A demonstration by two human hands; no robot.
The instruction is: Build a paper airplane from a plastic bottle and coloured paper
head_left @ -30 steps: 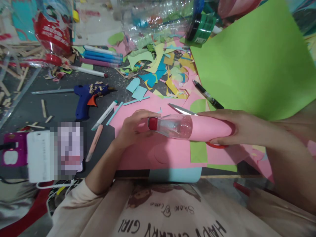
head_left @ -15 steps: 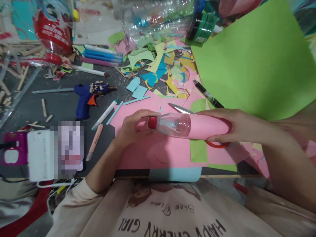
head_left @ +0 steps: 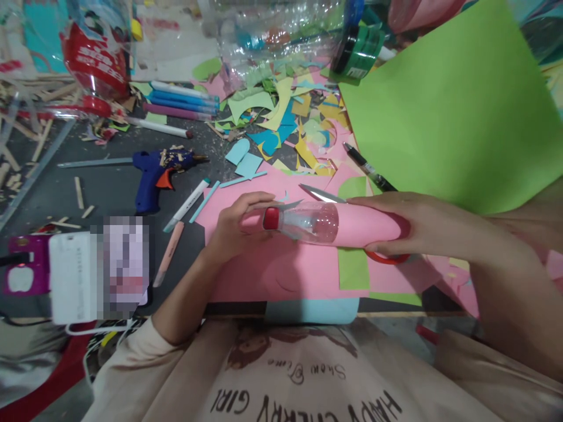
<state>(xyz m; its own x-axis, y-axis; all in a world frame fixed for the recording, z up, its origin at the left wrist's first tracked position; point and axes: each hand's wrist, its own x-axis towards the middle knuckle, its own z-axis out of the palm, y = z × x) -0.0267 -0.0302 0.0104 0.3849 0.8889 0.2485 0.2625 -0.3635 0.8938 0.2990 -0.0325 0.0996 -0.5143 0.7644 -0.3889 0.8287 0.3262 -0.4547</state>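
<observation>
A clear plastic bottle (head_left: 310,224) with a red cap (head_left: 271,218) lies sideways over pink paper (head_left: 246,275). Pink paper wraps its right part (head_left: 365,223). My right hand (head_left: 422,225) is closed around this wrapped end, thumb on the near side. At the cap end, my left hand (head_left: 233,228) curls its fingers and thumb round the neck, the forefinger slightly raised. Scissors (head_left: 323,193) lie partly under the bottle, blade pointing left; their red handle (head_left: 391,257) shows below my right hand. A green paper strip (head_left: 354,269) passes beneath the bottle.
A blue glue gun (head_left: 149,176) lies left, near markers (head_left: 187,205) and a phone (head_left: 127,258). Paper scraps (head_left: 281,117) cover the back. A large green sheet (head_left: 457,111) and a black pen (head_left: 369,167) are at right. Plastic bottles (head_left: 272,35) lie along the far side.
My left forefinger has lifted a little from the cap end. The bottle and my right hand have shifted very slightly to the left.
</observation>
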